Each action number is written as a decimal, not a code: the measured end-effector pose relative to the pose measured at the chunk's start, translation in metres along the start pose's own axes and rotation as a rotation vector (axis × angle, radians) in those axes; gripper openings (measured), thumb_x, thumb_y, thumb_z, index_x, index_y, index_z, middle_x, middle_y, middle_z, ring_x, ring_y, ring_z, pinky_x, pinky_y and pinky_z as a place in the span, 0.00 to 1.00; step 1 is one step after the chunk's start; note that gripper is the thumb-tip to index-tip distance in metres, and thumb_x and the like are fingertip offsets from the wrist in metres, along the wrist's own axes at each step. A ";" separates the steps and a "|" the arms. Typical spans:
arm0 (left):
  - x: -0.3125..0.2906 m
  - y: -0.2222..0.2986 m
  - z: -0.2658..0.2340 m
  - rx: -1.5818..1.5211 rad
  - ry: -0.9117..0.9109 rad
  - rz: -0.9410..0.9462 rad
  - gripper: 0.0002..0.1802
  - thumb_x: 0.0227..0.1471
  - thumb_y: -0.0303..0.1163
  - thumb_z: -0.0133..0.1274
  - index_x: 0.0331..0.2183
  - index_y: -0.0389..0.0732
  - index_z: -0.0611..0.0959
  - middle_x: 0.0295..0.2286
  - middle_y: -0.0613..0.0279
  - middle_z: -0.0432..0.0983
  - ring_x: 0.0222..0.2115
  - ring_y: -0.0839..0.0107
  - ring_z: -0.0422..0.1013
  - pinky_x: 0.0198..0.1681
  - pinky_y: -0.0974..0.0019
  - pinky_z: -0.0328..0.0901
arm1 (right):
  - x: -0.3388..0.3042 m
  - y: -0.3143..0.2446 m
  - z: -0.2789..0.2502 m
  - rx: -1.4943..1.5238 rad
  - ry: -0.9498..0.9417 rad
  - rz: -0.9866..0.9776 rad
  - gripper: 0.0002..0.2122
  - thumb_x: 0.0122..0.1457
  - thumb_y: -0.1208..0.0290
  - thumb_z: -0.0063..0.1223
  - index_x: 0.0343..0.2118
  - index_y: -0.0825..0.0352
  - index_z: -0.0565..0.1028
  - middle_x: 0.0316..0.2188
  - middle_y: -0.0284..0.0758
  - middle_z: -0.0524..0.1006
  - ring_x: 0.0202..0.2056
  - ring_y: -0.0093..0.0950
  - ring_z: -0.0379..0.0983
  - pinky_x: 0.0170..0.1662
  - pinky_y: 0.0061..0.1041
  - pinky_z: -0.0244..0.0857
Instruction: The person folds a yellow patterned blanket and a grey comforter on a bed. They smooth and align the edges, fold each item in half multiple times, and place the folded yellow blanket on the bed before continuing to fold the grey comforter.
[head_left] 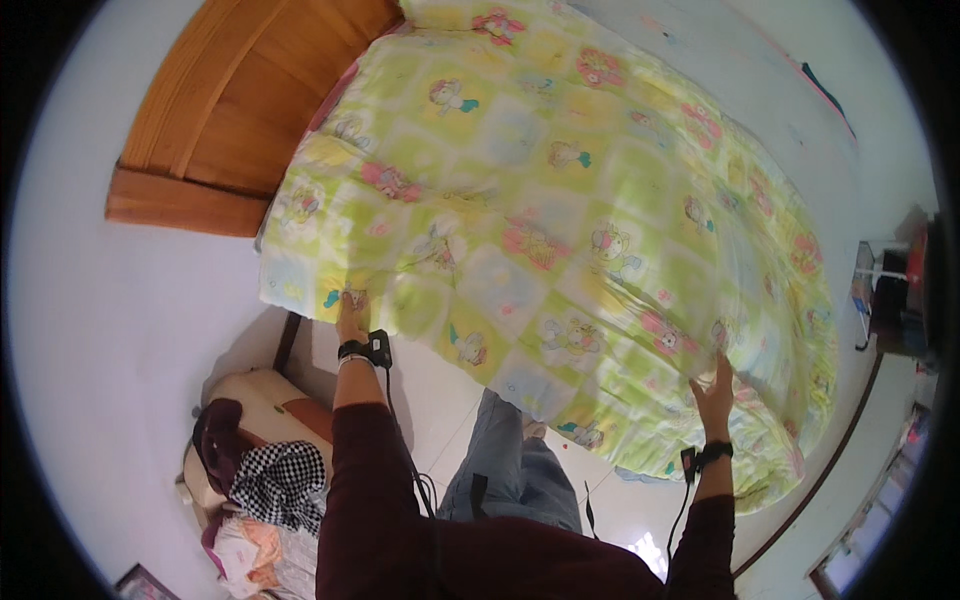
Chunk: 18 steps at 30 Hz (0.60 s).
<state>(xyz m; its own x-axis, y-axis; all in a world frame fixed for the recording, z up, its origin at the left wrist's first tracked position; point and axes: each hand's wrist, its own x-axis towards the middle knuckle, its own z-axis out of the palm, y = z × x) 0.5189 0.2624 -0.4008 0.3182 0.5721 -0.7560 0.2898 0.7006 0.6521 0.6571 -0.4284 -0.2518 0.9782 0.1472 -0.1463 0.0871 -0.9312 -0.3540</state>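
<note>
A yellow-green quilt (500, 210) printed with cartoon figures and pale squares spreads over the bed in front of me. Its near edge hangs down toward my legs. At the near left edge my left hand (350, 318) is closed on the quilt, fingers on top of the cloth. On the right, my right hand (714, 398) grips a bunched fold of the same quilt between thumb and fingers. Creases run across the cloth beside that hand. Both wrists wear dark bands with a small box and a cable.
A brown wooden headboard (265, 110) stands at the far left against a pale wall. Clothes, including a black-and-white checked cloth (280, 485), lie piled on a beige seat (255, 385) at the lower left. Dark items (892, 290) stand by the right wall.
</note>
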 end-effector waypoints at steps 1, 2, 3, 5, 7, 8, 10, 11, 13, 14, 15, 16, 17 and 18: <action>-0.003 0.004 -0.001 0.013 -0.054 0.024 0.29 0.53 0.50 0.45 0.50 0.39 0.68 0.43 0.58 0.70 0.39 0.69 0.69 0.36 0.66 0.64 | 0.009 -0.004 0.001 0.022 -0.020 0.044 0.37 0.40 0.73 0.60 0.56 0.63 0.55 0.53 0.40 0.61 0.55 0.37 0.56 0.55 0.31 0.54; -0.015 0.007 -0.012 0.445 -0.052 0.366 0.27 0.54 0.48 0.44 0.49 0.39 0.69 0.40 0.58 0.71 0.36 0.69 0.70 0.34 0.67 0.65 | 0.016 -0.007 0.001 0.080 -0.039 -0.001 0.38 0.40 0.71 0.61 0.57 0.62 0.55 0.53 0.40 0.62 0.55 0.38 0.56 0.55 0.31 0.54; -0.028 0.013 -0.026 0.481 -0.047 0.432 0.25 0.55 0.46 0.43 0.48 0.39 0.70 0.38 0.58 0.72 0.34 0.70 0.70 0.31 0.67 0.65 | 0.021 -0.008 0.002 0.074 -0.074 0.082 0.37 0.40 0.70 0.61 0.56 0.62 0.56 0.52 0.40 0.63 0.54 0.38 0.57 0.54 0.31 0.54; -0.054 0.024 -0.058 -0.164 -0.119 0.237 0.21 0.56 0.42 0.42 0.46 0.40 0.71 0.34 0.58 0.73 0.30 0.71 0.70 0.27 0.70 0.64 | 0.027 -0.007 0.003 0.094 -0.145 0.190 0.37 0.39 0.66 0.62 0.55 0.63 0.58 0.51 0.40 0.65 0.53 0.39 0.59 0.53 0.30 0.56; -0.055 0.033 -0.085 -0.094 0.112 0.297 0.16 0.56 0.40 0.42 0.40 0.40 0.73 0.24 0.61 0.71 0.22 0.74 0.66 0.21 0.72 0.60 | 0.027 -0.001 0.004 0.038 -0.176 0.199 0.34 0.41 0.64 0.61 0.53 0.62 0.59 0.48 0.40 0.67 0.50 0.38 0.62 0.51 0.31 0.58; -0.049 0.046 -0.096 -0.051 0.198 0.179 0.14 0.55 0.40 0.43 0.37 0.40 0.72 0.21 0.63 0.68 0.20 0.75 0.64 0.19 0.72 0.59 | 0.025 0.003 0.005 -0.003 -0.187 0.225 0.33 0.41 0.63 0.61 0.53 0.62 0.60 0.47 0.40 0.68 0.49 0.38 0.64 0.50 0.31 0.59; -0.030 0.057 -0.095 0.207 0.433 0.094 0.12 0.53 0.39 0.46 0.29 0.40 0.69 0.12 0.68 0.58 0.13 0.77 0.57 0.15 0.71 0.54 | 0.020 0.013 0.006 -0.043 -0.230 0.287 0.31 0.42 0.60 0.60 0.50 0.63 0.63 0.47 0.40 0.68 0.50 0.39 0.62 0.50 0.32 0.58; -0.021 0.064 -0.084 0.373 0.501 0.106 0.14 0.52 0.37 0.48 0.37 0.38 0.70 0.18 0.62 0.66 0.19 0.74 0.64 0.18 0.71 0.59 | 0.018 0.018 0.006 -0.043 -0.216 0.271 0.30 0.43 0.58 0.59 0.49 0.63 0.64 0.47 0.41 0.68 0.51 0.39 0.62 0.50 0.33 0.58; -0.008 0.064 -0.028 0.485 0.336 0.591 0.29 0.48 0.26 0.51 0.53 0.38 0.62 0.42 0.50 0.65 0.37 0.63 0.68 0.36 0.64 0.66 | 0.012 0.027 0.002 -0.038 -0.235 0.295 0.25 0.44 0.55 0.57 0.44 0.63 0.69 0.44 0.43 0.71 0.48 0.40 0.64 0.49 0.35 0.59; -0.009 0.058 0.011 0.754 0.363 0.761 0.31 0.46 0.24 0.53 0.53 0.38 0.62 0.45 0.52 0.62 0.37 0.62 0.68 0.39 0.64 0.65 | 0.010 0.029 0.000 -0.059 -0.252 0.300 0.24 0.44 0.55 0.57 0.42 0.63 0.70 0.43 0.43 0.71 0.48 0.40 0.65 0.49 0.35 0.59; -0.016 0.052 0.052 0.778 0.148 0.861 0.32 0.45 0.24 0.54 0.52 0.39 0.63 0.48 0.55 0.59 0.36 0.64 0.68 0.38 0.67 0.66 | 0.008 0.032 -0.002 -0.085 -0.245 0.313 0.22 0.44 0.55 0.57 0.40 0.64 0.71 0.42 0.43 0.72 0.47 0.41 0.65 0.48 0.35 0.59; -0.027 0.041 0.098 0.770 -0.065 0.939 0.33 0.42 0.22 0.55 0.52 0.40 0.64 0.48 0.55 0.59 0.34 0.67 0.68 0.36 0.68 0.66 | 0.008 0.032 -0.003 -0.127 -0.124 0.238 0.18 0.44 0.59 0.57 0.36 0.66 0.73 0.39 0.43 0.73 0.43 0.41 0.68 0.45 0.34 0.62; -0.044 0.029 0.140 1.092 -0.143 1.268 0.35 0.40 0.21 0.56 0.52 0.41 0.63 0.49 0.54 0.58 0.35 0.66 0.67 0.36 0.68 0.66 | 0.008 0.033 -0.005 -0.097 -0.089 0.256 0.18 0.44 0.60 0.57 0.36 0.66 0.73 0.38 0.43 0.73 0.42 0.40 0.68 0.44 0.34 0.62; -0.067 0.013 0.175 0.975 -0.373 0.963 0.37 0.38 0.22 0.57 0.52 0.41 0.62 0.51 0.54 0.56 0.42 0.63 0.65 0.39 0.68 0.65 | 0.008 0.032 -0.004 -0.077 -0.069 0.296 0.17 0.44 0.62 0.57 0.36 0.67 0.73 0.38 0.43 0.73 0.42 0.40 0.69 0.44 0.33 0.63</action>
<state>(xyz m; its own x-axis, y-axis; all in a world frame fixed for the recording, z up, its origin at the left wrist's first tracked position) 0.6589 0.1585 -0.3317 0.9164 0.3981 -0.0413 0.2744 -0.5498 0.7889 0.6687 -0.4584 -0.2608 0.9485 -0.1138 -0.2957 -0.1826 -0.9590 -0.2166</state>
